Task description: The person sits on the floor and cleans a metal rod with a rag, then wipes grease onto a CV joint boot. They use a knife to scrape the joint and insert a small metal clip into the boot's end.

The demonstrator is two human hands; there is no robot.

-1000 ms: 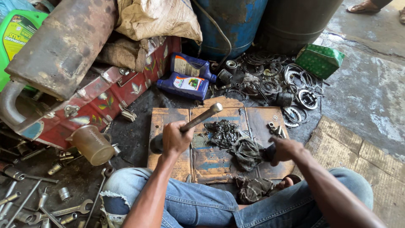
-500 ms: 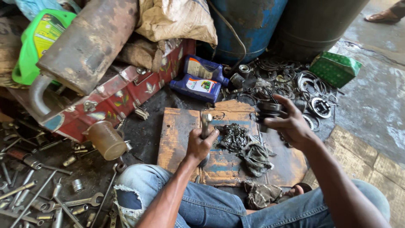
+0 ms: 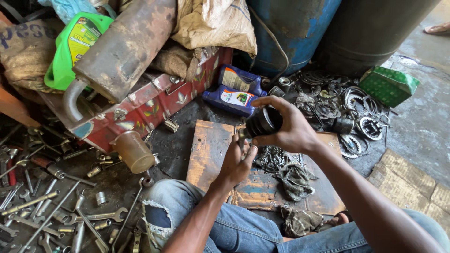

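Place: repair workshop — floor wrenches (image 3: 101, 217) | oil bottles (image 3: 233, 95) | bearing rings (image 3: 361, 117) — drums (image 3: 290, 28)

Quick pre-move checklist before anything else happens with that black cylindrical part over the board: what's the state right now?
1. Right hand grip on the black cylindrical part: wrapped around it, ok.
2. Left hand holds a metal tool at the part: ok; exact contact cannot tell.
3. Wooden board beneath: lies flat, bare patch at left, ok.
4. Greasy rags and debris on the board: cluttered, not ok.
5. Blue oil bottles at the board's far edge: close by, not ok.
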